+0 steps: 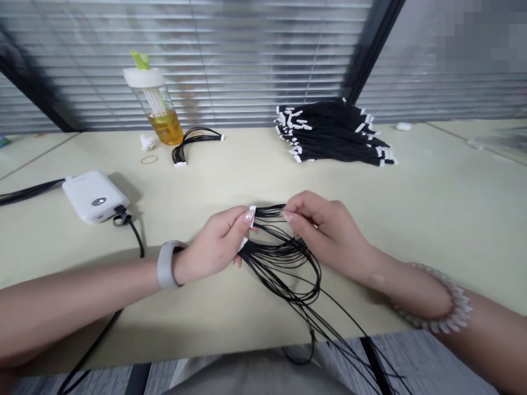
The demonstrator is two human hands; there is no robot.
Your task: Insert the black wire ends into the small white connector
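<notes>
My left hand (222, 238) pinches the white connectors (252, 215) at one end of a black wire harness (284, 252). To its right, my right hand (325, 227) is closed, thumb and fingertips pressed together on the upper black wires near those connectors. The wires loop beneath my right hand, and their loose ends hang over the front edge of the table. Part of the bundle is hidden behind my right fingers. A grey band sits on my left wrist, and a clear beaded bracelet is on my right forearm.
A pile of black harnesses with white connectors (337, 134) lies at the back. Further left are a short harness (193, 142), a bottle of amber liquid (160, 109), a rubber band (149, 159) and a white power bank (94, 195) with a black cable (135, 233). Blinds stand behind.
</notes>
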